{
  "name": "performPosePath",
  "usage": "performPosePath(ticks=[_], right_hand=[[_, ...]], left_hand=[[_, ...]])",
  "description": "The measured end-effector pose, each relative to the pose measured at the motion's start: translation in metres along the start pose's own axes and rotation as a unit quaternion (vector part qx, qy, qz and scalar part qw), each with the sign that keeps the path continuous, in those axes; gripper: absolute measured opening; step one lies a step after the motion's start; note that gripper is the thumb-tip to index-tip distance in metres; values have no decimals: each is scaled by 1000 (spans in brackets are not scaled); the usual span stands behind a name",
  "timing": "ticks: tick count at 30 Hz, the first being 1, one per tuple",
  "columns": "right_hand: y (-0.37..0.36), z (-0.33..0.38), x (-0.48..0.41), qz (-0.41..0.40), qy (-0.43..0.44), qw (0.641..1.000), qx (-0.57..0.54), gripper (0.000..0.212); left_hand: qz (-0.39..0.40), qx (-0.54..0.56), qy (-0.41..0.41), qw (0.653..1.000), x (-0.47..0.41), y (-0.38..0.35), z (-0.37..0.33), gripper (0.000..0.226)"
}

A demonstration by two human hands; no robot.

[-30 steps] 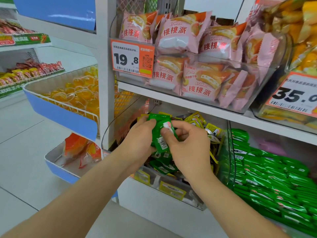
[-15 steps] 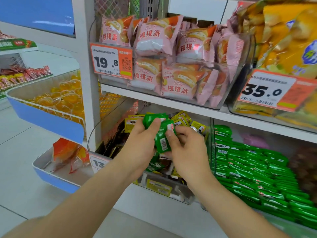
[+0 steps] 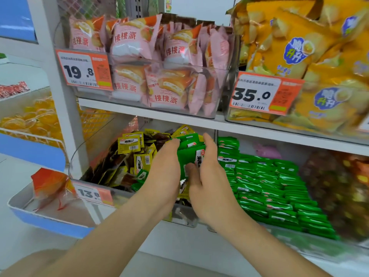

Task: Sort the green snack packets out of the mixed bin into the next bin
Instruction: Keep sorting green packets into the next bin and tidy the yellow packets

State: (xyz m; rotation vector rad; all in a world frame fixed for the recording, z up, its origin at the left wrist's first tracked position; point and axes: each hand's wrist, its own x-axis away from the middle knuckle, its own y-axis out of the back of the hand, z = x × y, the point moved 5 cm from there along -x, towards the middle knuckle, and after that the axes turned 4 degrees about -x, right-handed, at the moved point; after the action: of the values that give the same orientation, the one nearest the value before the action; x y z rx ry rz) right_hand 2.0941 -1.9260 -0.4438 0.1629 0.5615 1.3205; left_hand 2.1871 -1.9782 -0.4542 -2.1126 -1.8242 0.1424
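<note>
Your two hands meet in front of the lower shelf of a shop rack, holding a small bunch of green packets (image 3: 189,154) between them. Your left hand (image 3: 165,170) wraps the bunch from the left, fingers curled round its far side. Your right hand (image 3: 211,180) clamps it from the right, thumb pressed on the front and fingers up behind. Both hands are closed on the bunch.

The bunch hangs just above the right end of the mixed bin (image 3: 78,156), a clear tub with yellow packets (image 3: 129,144), brown ones and a few green ones heaped inside. An orange price tag (image 3: 92,193) reading 13.8 sits on its front edge.

Just to the right, past a clear divider, is the next bin (image 3: 299,243) — it holds flat rows of matching green packs (image 3: 269,188), and your right wrist is beside its left edge.

On the shelf above, a clear tub holds pink cake packets (image 3: 159,66) behind a tag (image 3: 83,69) reading 19.8. Beside it are big yellow bags (image 3: 299,56) with a tag (image 3: 263,93) reading 35.0. At far left a blue-edged wire basket (image 3: 32,150) holds orange jelly cups — below it, a tray (image 3: 50,221) holds orange packets.
</note>
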Motion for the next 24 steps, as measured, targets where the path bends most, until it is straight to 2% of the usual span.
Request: performPosePath(ticks=[2, 4, 6, 9, 11, 13, 15, 17, 19, 21, 24], right_hand=[[16, -2, 1, 12, 4, 1000, -6, 66], [32, -8, 3, 34, -2, 999, -12, 55], [50, -12, 3, 40, 6, 999, 3, 51], [72, -25, -2, 18, -6, 999, 31, 47], [85, -40, -9, -16, -22, 995, 101, 50], [95, -57, -16, -39, -12, 974, 221, 61], [92, -76, -25, 7, -15, 937, 350, 75], [79, -90, -32, 95, -33, 894, 436, 75], [68, -98, -39, 128, -41, 883, 449, 69], [68, -105, -48, 104, -41, 894, 434, 71], [74, -114, -51, 81, -55, 891, 443, 89]], left_hand=[[11, -28, 12, 999, 0, -9, 4, 45], [31, -152, 5, 988, -1, -16, 1, 43], [49, -335, -46, 940, -4, -20, -3, 49], [73, -435, -144, 886, -5, -26, -6, 51], [54, -478, -182, 858, -11, -24, -1, 34], [44, -522, -186, 831, -18, -22, 5, 19], [56, -535, -188, 822, -20, -24, 8, 15], [77, -540, -186, 817, -17, -27, 10, 15], [97, -548, -177, 812, -16, -28, 11, 19], [113, -543, -172, 814, -15, -29, 14, 20], [131, -542, -180, 811, -12, -29, 19, 27]])
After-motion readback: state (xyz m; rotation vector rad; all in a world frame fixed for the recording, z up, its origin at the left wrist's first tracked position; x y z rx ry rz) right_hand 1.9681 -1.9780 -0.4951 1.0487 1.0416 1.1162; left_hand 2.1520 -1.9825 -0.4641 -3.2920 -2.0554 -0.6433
